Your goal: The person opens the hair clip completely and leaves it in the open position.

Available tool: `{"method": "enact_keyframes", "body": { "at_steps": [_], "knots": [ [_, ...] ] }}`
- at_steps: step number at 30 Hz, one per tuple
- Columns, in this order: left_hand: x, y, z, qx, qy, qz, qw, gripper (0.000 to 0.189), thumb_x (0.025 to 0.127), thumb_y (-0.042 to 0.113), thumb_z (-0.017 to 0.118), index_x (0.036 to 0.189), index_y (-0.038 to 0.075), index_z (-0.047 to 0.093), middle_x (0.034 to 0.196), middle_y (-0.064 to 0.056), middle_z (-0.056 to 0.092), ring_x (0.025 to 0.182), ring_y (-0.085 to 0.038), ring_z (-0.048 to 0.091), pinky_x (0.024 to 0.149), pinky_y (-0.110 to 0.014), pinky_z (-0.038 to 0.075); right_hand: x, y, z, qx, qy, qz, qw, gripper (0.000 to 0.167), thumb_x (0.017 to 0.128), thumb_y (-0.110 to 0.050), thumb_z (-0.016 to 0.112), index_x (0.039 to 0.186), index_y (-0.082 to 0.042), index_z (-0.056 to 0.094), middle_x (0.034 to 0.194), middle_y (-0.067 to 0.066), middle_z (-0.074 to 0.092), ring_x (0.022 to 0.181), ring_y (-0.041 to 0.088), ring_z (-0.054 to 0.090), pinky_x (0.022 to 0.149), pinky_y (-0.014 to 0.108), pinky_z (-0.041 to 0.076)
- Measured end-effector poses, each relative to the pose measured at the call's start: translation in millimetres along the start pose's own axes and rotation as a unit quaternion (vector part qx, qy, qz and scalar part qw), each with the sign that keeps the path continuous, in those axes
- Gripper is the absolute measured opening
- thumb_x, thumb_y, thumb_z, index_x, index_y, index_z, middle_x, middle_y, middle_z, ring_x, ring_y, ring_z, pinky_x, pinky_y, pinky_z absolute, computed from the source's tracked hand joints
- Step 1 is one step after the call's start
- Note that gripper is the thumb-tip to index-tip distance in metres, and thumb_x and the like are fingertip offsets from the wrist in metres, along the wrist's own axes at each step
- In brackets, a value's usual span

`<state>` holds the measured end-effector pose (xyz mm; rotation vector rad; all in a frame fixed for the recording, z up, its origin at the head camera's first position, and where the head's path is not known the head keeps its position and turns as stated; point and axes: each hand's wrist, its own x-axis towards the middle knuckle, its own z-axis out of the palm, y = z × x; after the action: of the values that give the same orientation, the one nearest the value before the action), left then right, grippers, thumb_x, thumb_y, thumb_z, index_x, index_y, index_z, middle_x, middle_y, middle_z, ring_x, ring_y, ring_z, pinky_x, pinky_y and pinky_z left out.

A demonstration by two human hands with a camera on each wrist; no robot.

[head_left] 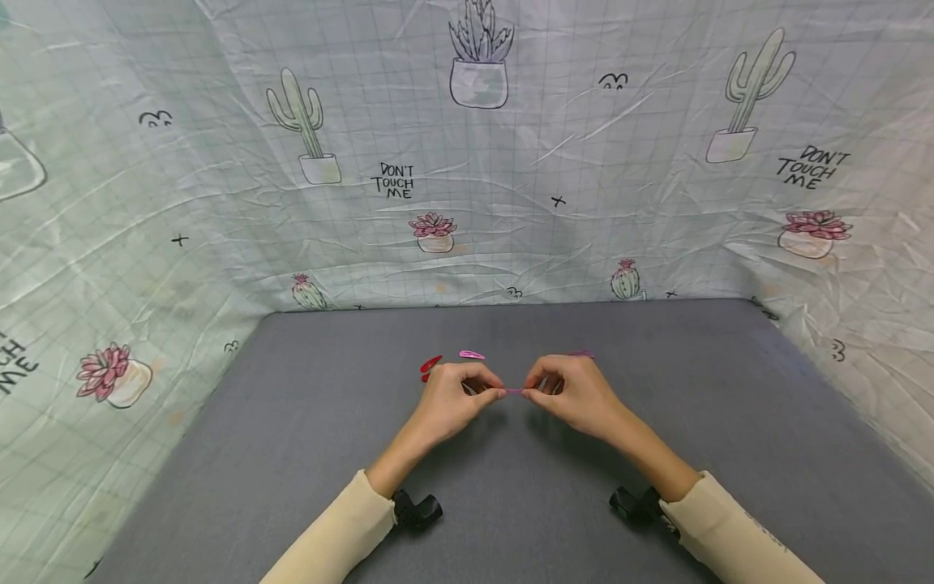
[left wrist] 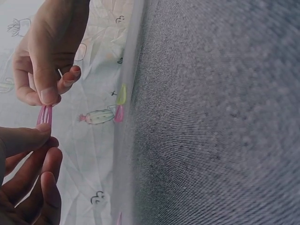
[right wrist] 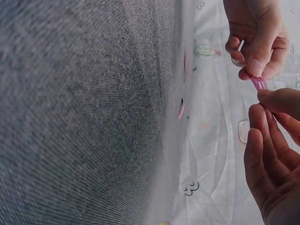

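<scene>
A pink snap hair clip (head_left: 514, 391) is held up between the two hands over the middle of the table. My left hand (head_left: 454, 399) pinches one end between thumb and fingertips, and my right hand (head_left: 574, 391) pinches the other end the same way. Seen in the left wrist view, the clip (left wrist: 45, 115) shows its slim frame and centre tongue, its ends hidden under the fingertips. The right wrist view shows the same clip (right wrist: 258, 83) spanning the short gap between both thumbs.
Red hair clips (head_left: 430, 364) lie behind the left hand, partly covered by it. A light pink clip (head_left: 471, 354) lies farther back. Behind the right hand peeks a purple-pink clip (head_left: 582, 354); the left wrist view also shows a yellow-green clip (left wrist: 122, 94). A patterned cloth (head_left: 511, 162) hangs behind the grey table (head_left: 292, 454).
</scene>
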<state>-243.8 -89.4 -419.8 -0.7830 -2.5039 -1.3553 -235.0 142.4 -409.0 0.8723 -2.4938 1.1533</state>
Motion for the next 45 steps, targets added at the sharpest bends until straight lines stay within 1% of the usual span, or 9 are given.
{"method": "enact_keyframes", "body": {
  "at_steps": [3,7,11,17,26,31,34,41,45],
  "knots": [
    [-0.7,-0.1,-1.0,-0.001,-0.001,0.002,1.0000,0.004,0.085,0.015,0.084,0.089,0.014,0.082,0.081,0.005,0.077,0.067,-0.001,0.066,0.062,-0.023,0.056,-0.3,-0.4,0.2,0.006,-0.002,-0.003,1.0000,0.014,0.085,-0.008,0.084,0.085,-0.018,0.074,0.081,-0.005,0.074,0.064,0.003,0.064,0.059,0.025,0.055],
    [-1.7,-0.1,-2.3,-0.001,0.001,0.001,1.0000,0.004,0.085,0.014,0.085,0.087,0.016,0.082,0.080,0.006,0.076,0.066,-0.001,0.066,0.061,-0.023,0.055,-0.9,0.2,1.1,0.017,-0.005,-0.008,0.9998,0.014,0.085,-0.008,0.084,0.084,-0.018,0.074,0.080,-0.005,0.074,0.064,0.002,0.064,0.059,0.026,0.056],
    [-3.0,-0.8,-2.7,0.000,0.005,0.011,0.9999,0.003,0.086,0.015,0.084,0.087,0.016,0.082,0.080,0.006,0.077,0.067,-0.001,0.066,0.062,-0.023,0.056,-1.1,1.2,2.3,0.022,-0.002,-0.014,0.9997,0.015,0.085,-0.009,0.084,0.084,-0.019,0.074,0.079,-0.006,0.073,0.064,0.002,0.063,0.059,0.026,0.055],
    [-2.8,-3.1,-1.6,-0.001,0.004,0.042,0.9991,0.007,0.088,0.020,0.083,0.087,0.013,0.082,0.079,0.004,0.077,0.069,0.001,0.065,0.063,-0.021,0.056,-2.4,1.6,2.6,0.005,0.016,-0.022,0.9996,0.015,0.084,-0.012,0.086,0.082,-0.021,0.074,0.077,-0.007,0.072,0.062,0.001,0.062,0.058,0.024,0.054],
    [-3.1,-2.0,-3.2,-0.003,0.006,0.051,0.9987,0.003,0.086,0.015,0.084,0.088,0.015,0.082,0.080,0.004,0.076,0.068,0.000,0.065,0.062,-0.022,0.055,-0.9,0.4,3.1,-0.015,0.036,-0.057,0.9976,0.018,0.082,-0.009,0.087,0.081,-0.020,0.073,0.076,-0.008,0.071,0.062,0.001,0.061,0.057,0.021,0.052],
    [-4.2,-1.3,-3.6,0.002,0.007,0.046,0.9989,0.004,0.085,0.014,0.085,0.086,0.016,0.081,0.079,0.005,0.076,0.068,0.001,0.065,0.061,-0.021,0.055,-0.5,0.3,4.4,-0.024,0.034,-0.068,0.9968,0.018,0.083,-0.010,0.086,0.082,-0.021,0.073,0.076,-0.008,0.070,0.062,0.000,0.059,0.057,0.020,0.051],
    [-5.2,-0.9,-3.8,0.003,0.007,0.050,0.9987,0.005,0.085,0.014,0.085,0.085,0.016,0.081,0.079,0.005,0.076,0.067,0.001,0.065,0.060,-0.021,0.055,-1.1,0.4,5.0,-0.027,0.033,-0.072,0.9965,0.018,0.083,-0.010,0.086,0.082,-0.021,0.072,0.076,-0.009,0.069,0.062,-0.002,0.057,0.056,0.020,0.050],
    [-5.2,-2.7,-2.5,0.002,0.004,0.073,0.9973,0.005,0.087,0.016,0.083,0.089,0.011,0.082,0.081,0.002,0.077,0.068,0.001,0.065,0.060,-0.020,0.055,-3.0,1.9,6.3,-0.027,0.037,-0.078,0.9959,0.019,0.082,-0.009,0.087,0.081,-0.021,0.072,0.076,-0.009,0.068,0.062,-0.003,0.055,0.056,0.019,0.049],
    [-5.4,-3.9,-1.8,0.000,0.006,0.087,0.9962,0.002,0.088,0.016,0.082,0.087,0.013,0.083,0.079,0.003,0.077,0.067,0.002,0.065,0.059,-0.020,0.055,-3.2,1.7,6.8,-0.025,0.032,-0.073,0.9965,0.020,0.082,-0.009,0.087,0.081,-0.021,0.071,0.077,-0.009,0.069,0.063,-0.004,0.056,0.056,0.020,0.050]
  ]
}}
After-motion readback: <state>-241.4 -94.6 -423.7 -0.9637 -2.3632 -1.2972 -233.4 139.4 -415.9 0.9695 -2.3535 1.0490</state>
